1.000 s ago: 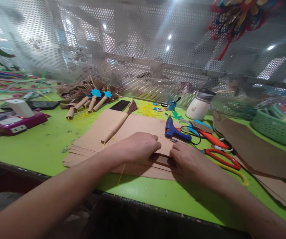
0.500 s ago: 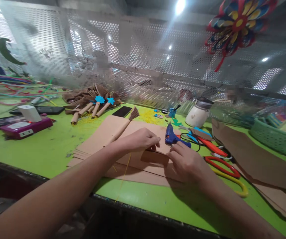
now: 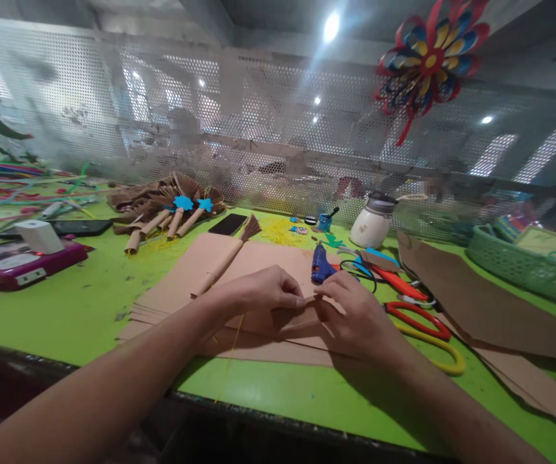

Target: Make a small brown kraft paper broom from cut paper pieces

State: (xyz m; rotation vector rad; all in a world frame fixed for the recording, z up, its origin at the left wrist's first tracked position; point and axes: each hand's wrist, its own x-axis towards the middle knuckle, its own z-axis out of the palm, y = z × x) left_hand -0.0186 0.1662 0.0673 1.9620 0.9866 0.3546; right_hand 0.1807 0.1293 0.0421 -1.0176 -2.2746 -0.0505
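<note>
My left hand [image 3: 274,290] pinches one end of a small folded piece of brown paper [image 3: 310,299]; most of it is hidden by fingers. At the other end, my right hand [image 3: 352,312] grips it between thumb and fingers. Both hands are just over a stack of brown paper sheets [image 3: 171,283]. A rolled brown paper stick with a fringed tip [image 3: 220,267] rests on the stack, left of my hands. Just beyond my right hand lies a blue glue gun [image 3: 321,263].
Scissors with red and yellow handles [image 3: 444,348] lie at right, beside large brown paper sheets [image 3: 480,309] and a green basket [image 3: 524,270]. A white jug [image 3: 373,222], a phone [image 3: 228,224] and paper brooms with blue cutouts [image 3: 174,222] stand or lie farther back. A purple box [image 3: 31,264] sits left.
The brown paper piece has been raised from lying low to a pinch between both hands, and my fingertips have come closer together. The camera view has turned slightly right.
</note>
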